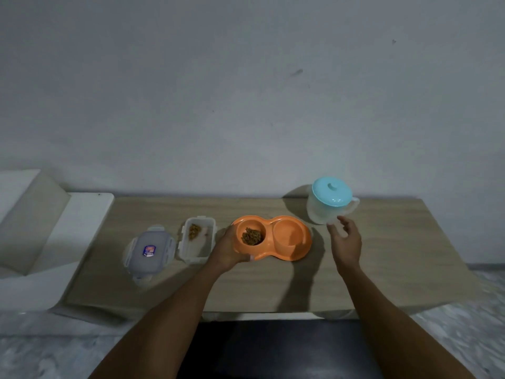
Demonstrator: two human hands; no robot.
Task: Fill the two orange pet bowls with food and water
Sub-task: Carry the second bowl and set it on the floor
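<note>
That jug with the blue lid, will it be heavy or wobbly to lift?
Probably rigid: the jug looks like moulded plastic. Its handle should give a steady grip. Weight depends on water inside, which the cloudy wall hides.

Lid sticker (149, 250), lettering illegible

Wooden table (382, 255), grey wall (246, 91)

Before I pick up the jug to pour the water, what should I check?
1. Kibble in left bowl: ok.
2. Right bowl free for water: ok, looks empty.
3. Left hand steadying orange dish: ok, grips its rim.
4. Right hand on handle of jug: not ok, open, not gripping.
5. Blue lid open for pouring: cannot tell; it is on.
6. Water in jug: cannot tell.
</note>
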